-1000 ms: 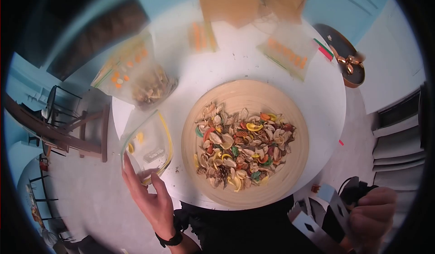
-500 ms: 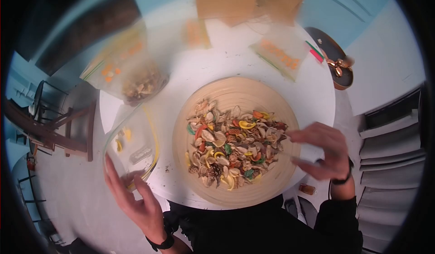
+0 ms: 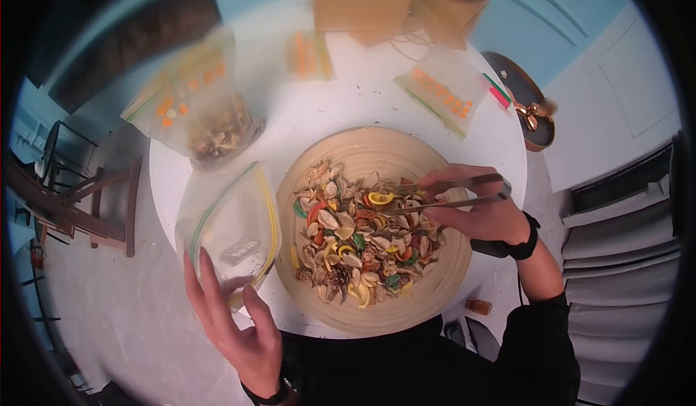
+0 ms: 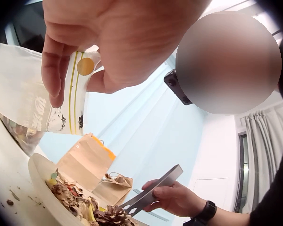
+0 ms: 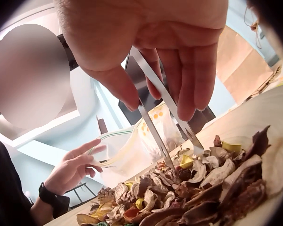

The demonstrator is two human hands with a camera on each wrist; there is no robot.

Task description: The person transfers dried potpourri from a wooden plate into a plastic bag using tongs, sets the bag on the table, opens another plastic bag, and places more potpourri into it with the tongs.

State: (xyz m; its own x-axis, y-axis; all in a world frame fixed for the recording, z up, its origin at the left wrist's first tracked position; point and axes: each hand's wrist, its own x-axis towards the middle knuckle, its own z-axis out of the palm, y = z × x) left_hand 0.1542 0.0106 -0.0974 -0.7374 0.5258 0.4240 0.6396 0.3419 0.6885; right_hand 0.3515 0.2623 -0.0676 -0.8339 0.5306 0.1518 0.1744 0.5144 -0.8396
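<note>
A clear zip bag (image 3: 235,210) with a yellow-and-green seal stands left of the round wooden plate (image 3: 377,145). My left hand (image 3: 243,333) holds its near edge; in the left wrist view, the fingers and thumb of the left hand (image 4: 113,42) lie on either side of the bag (image 4: 23,89). Over the plate's right part, my right hand (image 3: 486,217) grips metal tongs (image 3: 464,203). Their tips reach into the dried petals and peels (image 3: 344,250). The right wrist view shows the tongs' arms (image 5: 153,129) parted, tips among the dried pieces (image 5: 212,174).
A filled zip bag (image 3: 217,130) stands at the back left of the white table (image 3: 348,101). Two brown paper bags (image 3: 366,3) are at the back, near flat bags with orange marks (image 3: 442,94). Beyond the right edge is a dark oval tray (image 3: 518,72).
My right hand has come from the lower right to above the plate, and the tongs' tips are now down in the dried pieces. My left hand remains at the bag, whose shape has shifted.
</note>
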